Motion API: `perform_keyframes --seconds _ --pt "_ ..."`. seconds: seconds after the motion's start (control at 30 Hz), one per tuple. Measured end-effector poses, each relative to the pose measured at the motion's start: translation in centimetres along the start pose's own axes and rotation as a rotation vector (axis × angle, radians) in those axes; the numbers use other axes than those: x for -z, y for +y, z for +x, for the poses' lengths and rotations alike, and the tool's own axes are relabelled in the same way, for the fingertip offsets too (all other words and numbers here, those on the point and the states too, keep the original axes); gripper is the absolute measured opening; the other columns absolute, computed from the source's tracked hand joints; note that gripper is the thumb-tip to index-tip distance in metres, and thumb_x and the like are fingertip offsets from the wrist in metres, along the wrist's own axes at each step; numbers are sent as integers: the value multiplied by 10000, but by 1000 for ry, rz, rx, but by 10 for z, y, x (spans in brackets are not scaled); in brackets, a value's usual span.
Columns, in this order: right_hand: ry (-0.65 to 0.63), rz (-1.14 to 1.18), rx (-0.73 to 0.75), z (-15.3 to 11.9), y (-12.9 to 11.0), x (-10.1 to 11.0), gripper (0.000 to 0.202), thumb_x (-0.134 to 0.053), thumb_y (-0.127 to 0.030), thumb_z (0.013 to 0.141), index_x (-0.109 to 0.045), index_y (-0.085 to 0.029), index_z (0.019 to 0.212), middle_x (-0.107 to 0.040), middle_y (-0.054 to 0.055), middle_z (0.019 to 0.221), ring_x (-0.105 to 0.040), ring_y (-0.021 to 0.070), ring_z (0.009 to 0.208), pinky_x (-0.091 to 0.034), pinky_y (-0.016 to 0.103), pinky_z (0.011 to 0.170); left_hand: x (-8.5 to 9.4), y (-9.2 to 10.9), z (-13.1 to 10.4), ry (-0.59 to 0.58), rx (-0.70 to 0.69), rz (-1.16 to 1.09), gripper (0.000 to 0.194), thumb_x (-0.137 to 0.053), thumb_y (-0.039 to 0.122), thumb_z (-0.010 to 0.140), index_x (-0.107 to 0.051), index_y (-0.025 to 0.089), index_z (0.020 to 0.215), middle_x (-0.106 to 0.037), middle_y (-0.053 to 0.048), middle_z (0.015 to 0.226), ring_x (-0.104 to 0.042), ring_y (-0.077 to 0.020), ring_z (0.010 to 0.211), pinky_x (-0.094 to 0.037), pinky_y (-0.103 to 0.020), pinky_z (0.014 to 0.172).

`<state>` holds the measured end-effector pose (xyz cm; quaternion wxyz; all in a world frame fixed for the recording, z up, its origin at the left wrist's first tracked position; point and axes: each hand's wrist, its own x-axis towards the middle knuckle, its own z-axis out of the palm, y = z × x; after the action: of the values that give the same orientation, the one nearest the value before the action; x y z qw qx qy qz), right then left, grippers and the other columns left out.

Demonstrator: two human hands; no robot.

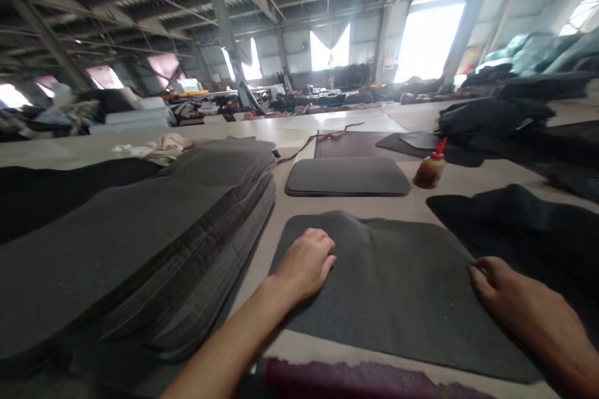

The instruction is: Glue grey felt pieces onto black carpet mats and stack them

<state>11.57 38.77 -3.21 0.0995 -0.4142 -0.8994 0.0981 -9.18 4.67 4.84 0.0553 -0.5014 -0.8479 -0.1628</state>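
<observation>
A dark grey sheet (pixel 402 287) with rounded far corners, looking like leather or felt, lies before me with a raised fold near its far edge. On its left part rests my left hand (pixel 309 262), its fingers curled in; what is under the fingertips is hidden. My right hand (pixel 515 293) pinches the sheet's right edge between thumb and fingers. Just beyond lies a short pile of smaller dark rounded panels (pixel 347 176). Beside that pile stands a squat bottle (pixel 429 172) of brownish liquid with a red pointed nozzle.
A tall stack of dark grey sheets (pixel 187 224) fills the left side. Black material (pixel 524 224) lies at the right, with a dark heap (pixel 491 118) behind it. A cream cloth (pixel 171 148) sits back left. Ragged maroon material (pixel 355 380) runs along the near edge.
</observation>
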Motion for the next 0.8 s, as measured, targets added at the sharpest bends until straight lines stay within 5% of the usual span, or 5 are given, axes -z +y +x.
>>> perform_keyframes --seconds 0.23,0.43,0.63,0.8 --pt "-106 -99 49 -16 -27 24 456 -257 -476 988 -567 -233 1218 -728 145 938 -706 364 866 -455 426 707 -32 15 56 -14 -254 -39 76 -587 229 957 -643 187 987 -635 -64 1085 -546 -231 1072 -473 -360 972" --pt "-124 -115 45 -16 -28 22 390 -264 -426 1020 -550 -247 1216 -729 117 1043 -707 337 941 -464 405 740 -60 5 54 40 -197 -82 128 -600 253 958 -621 173 1055 -627 -74 1120 -538 -236 1099 -466 -387 996" --pt "-22 -200 101 -18 -34 38 336 -320 -380 1008 -586 -232 1149 -713 100 1089 -715 308 853 -489 395 682 -63 3 53 40 -140 -86 105 -619 255 938 -603 187 1016 -622 -66 1096 -550 -249 1072 -481 -406 951" --pt "147 -148 449 -4 -77 47 364 -359 -422 1020 -643 -229 1140 -699 85 1130 -687 255 973 -543 357 790 -61 5 51 28 -113 -66 297 -629 348 945 -573 176 1181 -572 -99 1277 -496 -282 1222 -431 -467 1069"
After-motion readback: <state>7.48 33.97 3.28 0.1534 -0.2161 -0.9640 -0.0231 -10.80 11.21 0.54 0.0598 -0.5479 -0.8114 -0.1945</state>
